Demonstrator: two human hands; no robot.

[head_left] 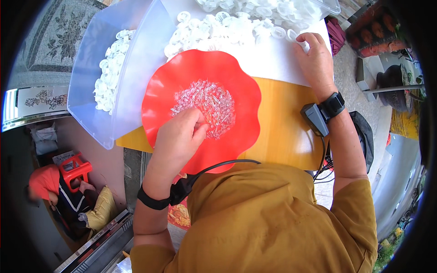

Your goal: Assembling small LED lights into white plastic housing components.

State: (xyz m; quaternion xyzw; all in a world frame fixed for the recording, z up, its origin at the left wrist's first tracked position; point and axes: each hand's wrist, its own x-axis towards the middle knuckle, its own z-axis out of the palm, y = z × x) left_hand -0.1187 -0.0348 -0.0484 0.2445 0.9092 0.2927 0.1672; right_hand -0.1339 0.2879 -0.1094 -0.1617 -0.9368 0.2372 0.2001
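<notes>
A red wavy-rimmed bowl (164,82) stands in front of me with a heap of small clear plastic sticks (214,102) in its middle. At the near left side of that heap, my left hand (178,136) has thumb and fingers pinched together; whatever is between the tips is too small or hidden to make out. Farther right, over the white sheet, my right hand (316,61) grips a small white round plastic piece (303,45) between thumb and fingers. Many similar white plastic pieces (218,29) lie in a loose pile beyond the bowl.
A translucent bin (129,98) with more white pieces stands left of the bowl; another clear container (330,5) of them is at the far edge. White sheeting (273,61) covers part of the yellow wooden table (287,123). Cables from wrist devices hang near my body. Someone sits at lower left near a red stool (75,170).
</notes>
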